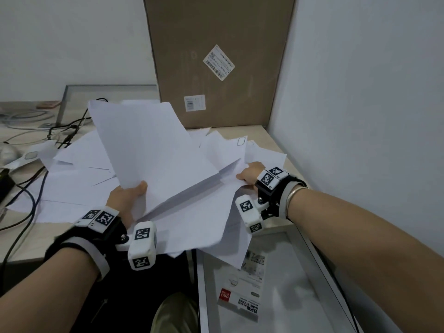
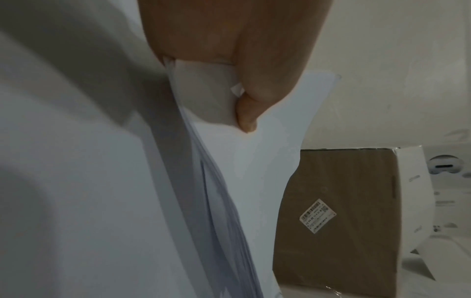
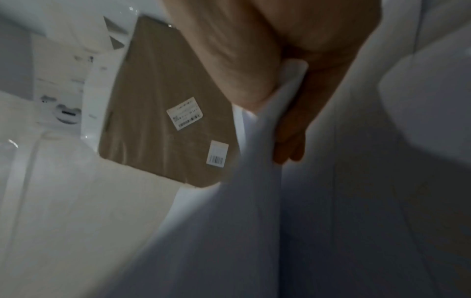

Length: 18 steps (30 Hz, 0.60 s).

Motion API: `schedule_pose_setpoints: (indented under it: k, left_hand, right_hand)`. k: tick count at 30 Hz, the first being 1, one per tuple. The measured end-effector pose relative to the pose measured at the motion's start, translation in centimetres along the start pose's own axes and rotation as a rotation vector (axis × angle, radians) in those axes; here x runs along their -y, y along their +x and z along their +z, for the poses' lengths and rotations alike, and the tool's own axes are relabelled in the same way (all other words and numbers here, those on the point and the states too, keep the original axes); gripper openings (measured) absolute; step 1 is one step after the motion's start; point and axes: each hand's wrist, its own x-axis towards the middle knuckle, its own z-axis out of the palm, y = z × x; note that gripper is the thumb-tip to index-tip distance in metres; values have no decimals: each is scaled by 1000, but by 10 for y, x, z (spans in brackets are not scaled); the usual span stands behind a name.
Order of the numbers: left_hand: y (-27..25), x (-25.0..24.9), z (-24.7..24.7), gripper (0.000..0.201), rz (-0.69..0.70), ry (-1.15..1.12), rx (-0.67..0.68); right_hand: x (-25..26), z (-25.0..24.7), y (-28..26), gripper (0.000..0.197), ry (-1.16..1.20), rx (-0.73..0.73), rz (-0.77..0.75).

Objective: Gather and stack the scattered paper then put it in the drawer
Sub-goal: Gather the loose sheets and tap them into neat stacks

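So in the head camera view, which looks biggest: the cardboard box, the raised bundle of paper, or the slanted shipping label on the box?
1. Cardboard box
2. Raised bundle of paper, though it is nearer the camera, which flatters it
3. Slanted shipping label, clearly smallest

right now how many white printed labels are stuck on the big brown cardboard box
2 on the face in view: a tilted white shipping label high on the brown cardboard box, and a smaller white barcode label lower left. Other faces are hidden.
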Motion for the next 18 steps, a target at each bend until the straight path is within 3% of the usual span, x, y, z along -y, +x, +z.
schedule_pose_setpoints:
  k: [3, 8, 13, 15, 18]
  left_hand:
    - [2, -12, 0, 53, -1, -7, -27]
    - [1, -20, 7, 72, 38, -29, -13]
    - [-13, -16, 24, 46, 15, 174, -161]
    - [-26, -20, 25, 44, -14, 358, -191]
    - [-37, -22, 17, 36, -18, 836, -36]
  right_hand:
    - [0, -26, -2, 47, 96, -152, -53]
    - [-4, -69, -11, 29, 197, -458, -94]
    - [-10, -96, -14, 37, 300, -643, -108]
    - [-8, -98, -13, 34, 411, -690, -113]
    - [-3, -101, -18, 32, 530, -757, -130]
